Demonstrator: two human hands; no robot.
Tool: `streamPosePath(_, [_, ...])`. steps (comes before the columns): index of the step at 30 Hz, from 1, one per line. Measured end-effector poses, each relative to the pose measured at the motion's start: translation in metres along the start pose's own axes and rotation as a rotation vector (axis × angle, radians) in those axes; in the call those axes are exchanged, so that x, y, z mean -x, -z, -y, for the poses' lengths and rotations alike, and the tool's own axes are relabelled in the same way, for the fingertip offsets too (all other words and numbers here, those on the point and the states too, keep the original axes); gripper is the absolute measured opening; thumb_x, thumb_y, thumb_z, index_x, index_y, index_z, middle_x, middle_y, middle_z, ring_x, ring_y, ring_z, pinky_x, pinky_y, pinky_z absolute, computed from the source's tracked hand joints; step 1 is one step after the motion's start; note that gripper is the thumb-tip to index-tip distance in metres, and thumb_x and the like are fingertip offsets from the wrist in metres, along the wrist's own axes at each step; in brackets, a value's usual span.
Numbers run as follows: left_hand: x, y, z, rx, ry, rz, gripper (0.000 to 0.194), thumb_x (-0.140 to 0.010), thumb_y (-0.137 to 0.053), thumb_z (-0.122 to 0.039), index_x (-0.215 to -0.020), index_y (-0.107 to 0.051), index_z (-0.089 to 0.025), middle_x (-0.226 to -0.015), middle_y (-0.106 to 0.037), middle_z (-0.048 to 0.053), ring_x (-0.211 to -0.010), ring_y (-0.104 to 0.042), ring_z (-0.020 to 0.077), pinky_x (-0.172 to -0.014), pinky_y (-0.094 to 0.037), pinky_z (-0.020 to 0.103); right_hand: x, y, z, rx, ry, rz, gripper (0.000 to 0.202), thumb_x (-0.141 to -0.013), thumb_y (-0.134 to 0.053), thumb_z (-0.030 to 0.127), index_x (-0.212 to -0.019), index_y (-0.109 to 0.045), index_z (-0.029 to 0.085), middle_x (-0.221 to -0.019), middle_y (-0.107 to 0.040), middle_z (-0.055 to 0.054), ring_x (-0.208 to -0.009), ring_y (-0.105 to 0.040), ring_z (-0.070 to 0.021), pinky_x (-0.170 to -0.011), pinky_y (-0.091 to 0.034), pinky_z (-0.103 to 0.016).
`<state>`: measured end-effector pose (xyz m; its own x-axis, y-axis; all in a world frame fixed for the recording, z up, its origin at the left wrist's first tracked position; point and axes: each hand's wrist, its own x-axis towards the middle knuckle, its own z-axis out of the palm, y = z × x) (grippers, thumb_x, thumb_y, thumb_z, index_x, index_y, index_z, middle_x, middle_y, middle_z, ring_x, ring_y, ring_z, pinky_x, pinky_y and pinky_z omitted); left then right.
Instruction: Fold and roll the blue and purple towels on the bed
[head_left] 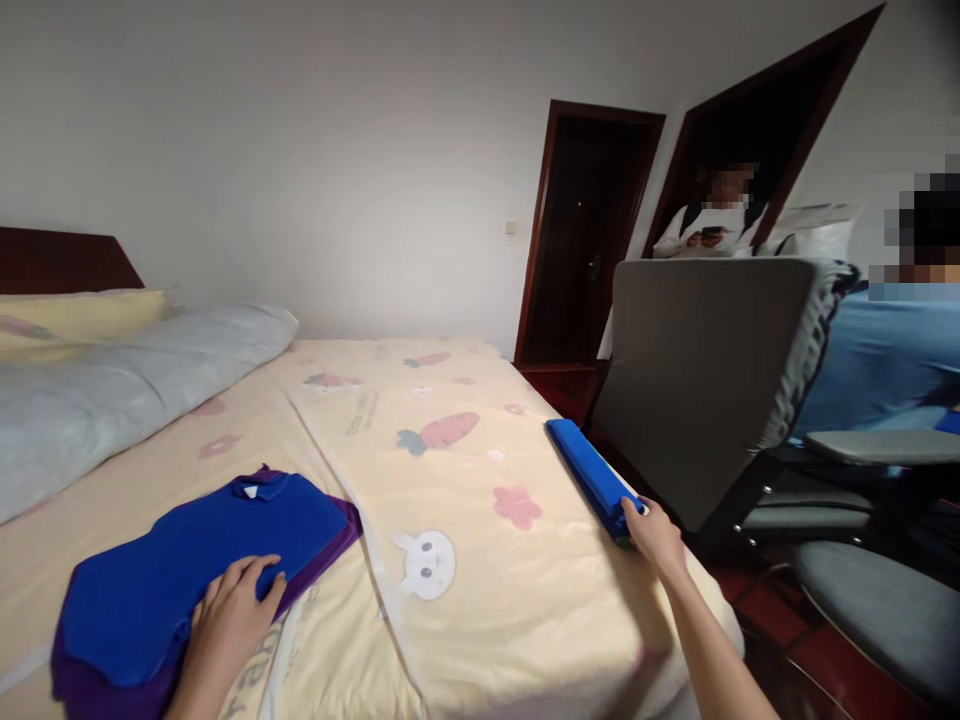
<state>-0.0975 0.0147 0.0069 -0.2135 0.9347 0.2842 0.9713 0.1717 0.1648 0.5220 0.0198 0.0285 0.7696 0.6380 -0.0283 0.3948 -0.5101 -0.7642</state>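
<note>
The right hand (pixel 654 532) has its grip pinching the near end of a folded blue bundle (pixel 585 466), which lies along the right edge of the bed (pixel 480 650) — a loose pinch could let it unroll or drop to the floor (pixel 772 605). The left hand (pixel 234 612), fingers loosely spread, rests on a blue garment (pixel 176 560) over a purple one (pixel 90 692); sideways pressure could skew both layers.

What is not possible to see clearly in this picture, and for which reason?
All in the head view:
Purple cloth: mostly covered by the blue shirt.
Blue shirt: partly covered by the left hand.
Blue bundle: near end partly covered by the right hand.
White patch on the shirt: too small to identify.
Person in blue: cut off by right edge.
</note>
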Motion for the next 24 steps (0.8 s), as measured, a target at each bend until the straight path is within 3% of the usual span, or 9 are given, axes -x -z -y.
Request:
streamPosePath(3, [0.001, 0.004, 0.010, -0.001, -0.006, 0.067, 0.033, -0.089, -0.047, -0.038, -0.114, -0.066, -0.027, -0.124, -0.068, 0.007, -0.107, -0.064, 0.0285, -0.086, -0.047, 0.037, 0.018, 0.011, 0.010, 0.136, 0.038, -0.111, 0.058, -0.087, -0.045, 0.052, -0.132, -0.055, 0.017, -0.107, -0.069, -0.020, -0.098, -0.066, -0.0390, -0.085, -0.049, -0.051])
streamPosePath(6, [0.006, 0.011, 0.011, 0.007, -0.100, -0.007, 0.029, -0.087, -0.051, -0.038, -0.111, -0.067, -0.030, -0.117, -0.072, 0.003, -0.102, -0.067, 0.0247, -0.084, -0.049, 0.033, 0.044, 0.008, 0.023, 0.176, 0.195, -0.160, 0.047, -0.089, -0.041, 0.051, -0.118, -0.062, 0.022, -0.100, -0.072, -0.015, -0.088, -0.067, -0.0352, -0.075, -0.048, -0.042])
streamPosePath(8, [0.009, 0.016, 0.008, 0.002, -0.140, -0.053, 0.028, -0.085, -0.054, -0.038, -0.108, -0.068, -0.030, -0.113, -0.074, 0.002, -0.099, -0.069, 0.0243, -0.081, -0.049, 0.032, 0.065, -0.005, 0.032, 0.114, 0.325, -0.140, 0.041, -0.089, -0.042, 0.051, -0.106, -0.066, 0.022, -0.090, -0.072, -0.012, -0.080, -0.066, -0.0310, -0.068, -0.046, -0.036])
streamPosePath(11, [0.012, 0.018, 0.003, -0.018, -0.166, -0.073, 0.026, -0.086, -0.054, -0.034, -0.105, -0.070, -0.028, -0.109, -0.076, 0.002, -0.097, -0.070, 0.0242, -0.081, -0.049, 0.031, 0.098, -0.037, 0.040, -0.023, 0.485, -0.017, 0.037, -0.088, -0.044, 0.050, -0.091, -0.068, 0.023, -0.072, -0.070, -0.008, -0.068, -0.063, -0.0255, -0.062, -0.041, -0.030])
streamPosePath(14, [0.014, 0.016, 0.003, -0.090, -0.181, -0.096, 0.026, -0.090, -0.048, -0.030, -0.104, -0.070, -0.025, -0.106, -0.077, 0.003, -0.094, -0.070, 0.0233, -0.076, -0.048, 0.028, 0.120, -0.067, 0.042, -0.113, 0.532, 0.141, 0.036, -0.087, -0.047, 0.051, -0.083, -0.068, 0.023, -0.061, -0.064, -0.003, -0.058, -0.058, -0.0223, -0.058, -0.038, -0.029])
streamPosePath(20, [0.012, 0.017, 0.000, -0.227, -0.192, -0.219, 0.030, -0.097, -0.037, -0.028, -0.096, -0.066, -0.019, -0.084, -0.076, 0.005, -0.080, -0.072, 0.0216, -0.065, -0.047, 0.024, 0.127, -0.092, 0.047, -0.241, 0.513, 0.276, 0.040, -0.086, -0.050, 0.055, -0.080, -0.070, 0.021, -0.062, -0.065, -0.002, -0.058, -0.054, -0.0201, -0.058, -0.036, -0.028])
streamPosePath(22, [0.012, 0.022, -0.012, -0.222, -0.174, -0.284, 0.029, -0.098, -0.036, -0.029, -0.098, -0.063, -0.018, -0.083, -0.075, 0.005, -0.080, -0.072, 0.0214, -0.064, -0.049, 0.023, 0.134, -0.096, 0.052, -0.298, 0.543, 0.331, 0.041, -0.085, -0.053, 0.056, -0.078, -0.070, 0.019, -0.064, -0.066, -0.003, -0.061, -0.055, -0.0195, -0.059, -0.037, -0.028])
streamPosePath(24, [0.018, 0.026, -0.037, -0.167, -0.172, -0.320, 0.026, -0.098, -0.037, -0.029, -0.100, -0.060, -0.019, -0.082, -0.075, 0.005, -0.076, -0.073, 0.0207, -0.060, -0.050, 0.023, 0.152, -0.103, 0.057, -0.364, 0.535, 0.506, 0.047, -0.085, -0.052, 0.059, -0.073, -0.070, 0.017, -0.060, -0.063, -0.003, -0.058, -0.055, -0.0180, -0.056, -0.037, -0.027])
